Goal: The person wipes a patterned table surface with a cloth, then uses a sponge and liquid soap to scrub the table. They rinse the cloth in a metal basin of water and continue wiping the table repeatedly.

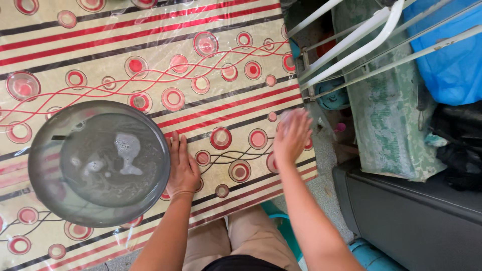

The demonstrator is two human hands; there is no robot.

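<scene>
The left hand (182,168) lies flat, fingers together, on the counter (150,60), touching the right rim of a grey basin (98,163) holding soapy water. The right hand (292,134), open and blurred, holds nothing near the counter's right edge. A white rack (361,42) stands far right.

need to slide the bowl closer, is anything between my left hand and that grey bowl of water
Nothing visible: the left hand lies flat on the patterned tablecloth, right beside the grey bowl, at its right rim.
</scene>
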